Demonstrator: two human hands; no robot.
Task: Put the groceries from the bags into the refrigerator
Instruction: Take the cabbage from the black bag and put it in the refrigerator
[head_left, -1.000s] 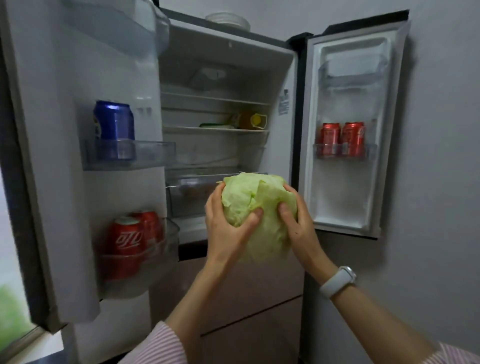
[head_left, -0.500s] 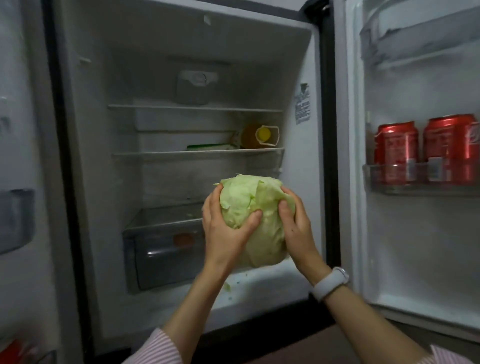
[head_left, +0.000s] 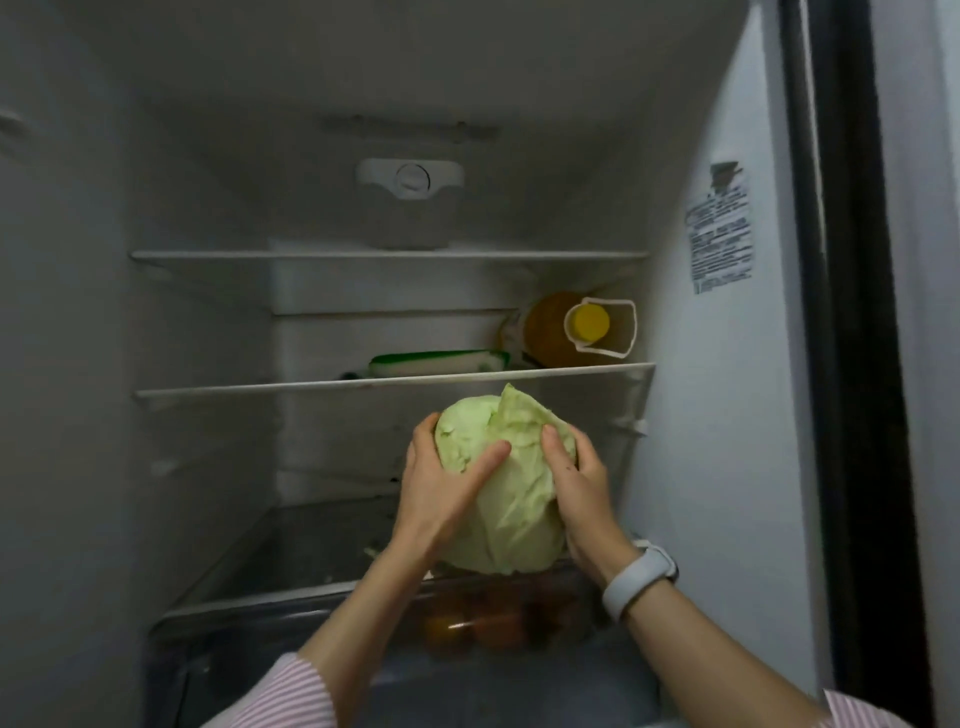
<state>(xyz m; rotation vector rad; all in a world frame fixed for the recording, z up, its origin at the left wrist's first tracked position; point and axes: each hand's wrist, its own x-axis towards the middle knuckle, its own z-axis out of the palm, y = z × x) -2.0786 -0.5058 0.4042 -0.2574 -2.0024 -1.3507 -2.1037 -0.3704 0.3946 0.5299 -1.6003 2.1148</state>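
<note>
A pale green head of cabbage (head_left: 511, 499) is inside the open refrigerator (head_left: 727, 415), just above the glass cover over the crisper drawer (head_left: 291, 587). My left hand (head_left: 441, 493) grips its left side and my right hand (head_left: 584, 493) grips its right side, thumbs pressed on the front leaves. The cabbage sits below the middle shelf (head_left: 260, 388). Whether it rests on the glass cover I cannot tell.
On the middle shelf lie a yellow-capped bottle of golden liquid (head_left: 576, 330) on its side and a green and white flat pack (head_left: 436, 362). The upper shelf (head_left: 363, 255) carries nothing visible. Orange-red round produce (head_left: 483, 623) shows through the crisper drawer front.
I have moved closer; the door bins have left the view. Both hands have carried the cabbage forward into the refrigerator compartment, over the crisper cover.
</note>
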